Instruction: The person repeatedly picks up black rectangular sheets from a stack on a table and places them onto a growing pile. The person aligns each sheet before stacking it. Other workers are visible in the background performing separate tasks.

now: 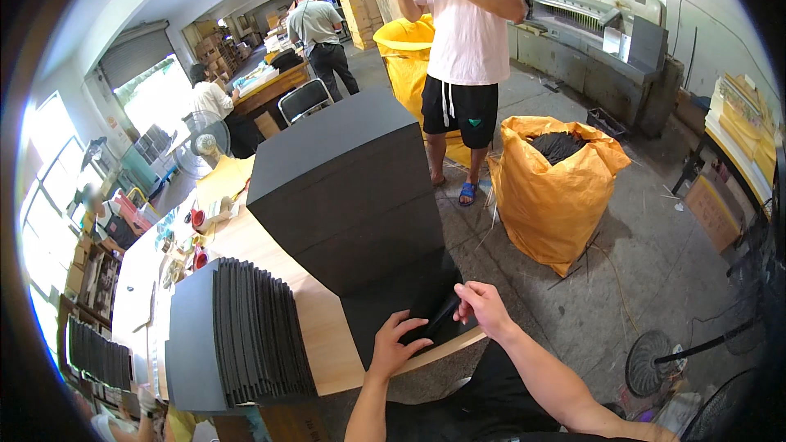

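Workshop floor's pretty cluttered, with an orange sack (553,196) of dark scraps sitting off to the right of a wooden table (327,344). On that table a tall block of black foam sheets (352,196) is standing near the edge. Left hand (395,345) is lying spread open on the bottom sheet, right hand (483,307) is pinching that sheet's edge. Fanned black pads (258,331) are sitting just left.

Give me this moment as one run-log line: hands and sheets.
left hand: flat on black foam sheet | right hand: pinch grip on sheet's edge | tall black foam stack: behind, on wooden table
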`<state>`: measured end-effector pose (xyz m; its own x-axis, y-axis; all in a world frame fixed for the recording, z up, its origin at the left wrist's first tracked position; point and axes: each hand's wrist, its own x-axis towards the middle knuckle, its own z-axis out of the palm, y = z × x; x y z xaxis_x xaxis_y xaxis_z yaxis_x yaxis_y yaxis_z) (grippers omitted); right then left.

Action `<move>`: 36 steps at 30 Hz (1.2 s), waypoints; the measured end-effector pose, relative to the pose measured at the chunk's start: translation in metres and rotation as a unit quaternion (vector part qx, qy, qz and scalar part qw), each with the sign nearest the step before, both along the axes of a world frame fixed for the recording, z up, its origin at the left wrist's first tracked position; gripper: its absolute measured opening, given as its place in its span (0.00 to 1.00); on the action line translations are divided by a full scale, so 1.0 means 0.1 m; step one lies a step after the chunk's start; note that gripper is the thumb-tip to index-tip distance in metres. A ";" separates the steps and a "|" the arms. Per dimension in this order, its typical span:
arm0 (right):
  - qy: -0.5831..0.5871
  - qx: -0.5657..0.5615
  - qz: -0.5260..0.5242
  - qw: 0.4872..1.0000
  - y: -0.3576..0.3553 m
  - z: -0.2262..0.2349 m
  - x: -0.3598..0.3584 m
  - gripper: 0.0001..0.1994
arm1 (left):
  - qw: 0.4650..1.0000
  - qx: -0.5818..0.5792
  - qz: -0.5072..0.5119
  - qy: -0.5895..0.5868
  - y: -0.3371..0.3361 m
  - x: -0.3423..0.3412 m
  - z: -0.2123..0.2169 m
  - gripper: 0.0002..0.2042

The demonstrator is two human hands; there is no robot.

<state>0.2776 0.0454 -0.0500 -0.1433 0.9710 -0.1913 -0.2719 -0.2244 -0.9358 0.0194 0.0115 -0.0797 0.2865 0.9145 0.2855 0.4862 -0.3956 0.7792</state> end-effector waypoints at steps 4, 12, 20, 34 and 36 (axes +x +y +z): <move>-0.434 0.214 -0.234 0.843 -0.33 0.03 0.05 0.16 | 0.999 -0.007 0.009 -0.031 -0.02 0.03 0.04 0.25; -0.554 0.317 0.245 0.730 -0.59 -0.37 -0.01 0.24 | 0.953 0.132 -0.042 0.270 -0.14 0.24 0.41 0.23; -0.540 0.404 0.167 0.720 -0.63 -0.49 0.01 0.24 | 0.889 0.194 0.340 0.239 -0.88 -0.58 -0.28 0.25; -0.543 0.440 0.126 0.704 -0.60 -1.00 0.04 0.26 | 0.549 -0.442 0.172 -0.688 -1.64 -0.47 -1.03 0.07; -0.542 0.441 0.137 0.702 -0.61 -1.00 0.01 0.25 | 0.662 -0.432 0.177 -0.587 -1.52 -0.47 -1.07 0.10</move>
